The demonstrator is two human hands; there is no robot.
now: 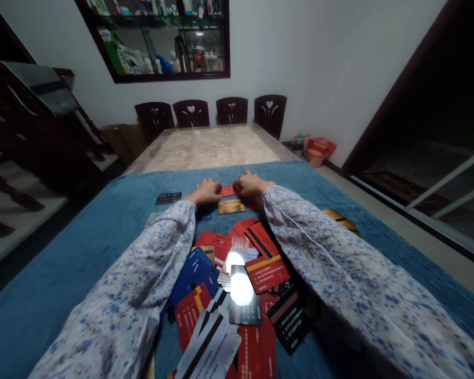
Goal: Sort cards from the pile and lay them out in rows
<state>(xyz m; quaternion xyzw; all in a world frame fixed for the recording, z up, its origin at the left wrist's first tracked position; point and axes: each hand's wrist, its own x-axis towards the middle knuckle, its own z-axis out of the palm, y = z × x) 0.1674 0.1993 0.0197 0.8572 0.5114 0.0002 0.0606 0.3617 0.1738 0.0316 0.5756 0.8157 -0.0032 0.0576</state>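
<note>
Both my arms reach forward over a blue cloth [82, 247]. My left hand [205, 191] and my right hand [250, 183] meet at a small red card [227, 191], each with fingers curled onto one end of it. A gold card [231, 206] lies flat just below that card, between my wrists. A dark card [168, 198] lies alone to the left of my left hand. Close to me, a loose heap of red, blue, black and white cards [240, 284] covers the cloth between my forearms.
The marble tabletop [209, 147] shows beyond the cloth, with several dark chairs [211, 111] along its far side. A wall cabinet [158, 37] holds bottles. A striped card [342, 218] lies by my right sleeve. Red containers [319, 150] stand on the floor at right.
</note>
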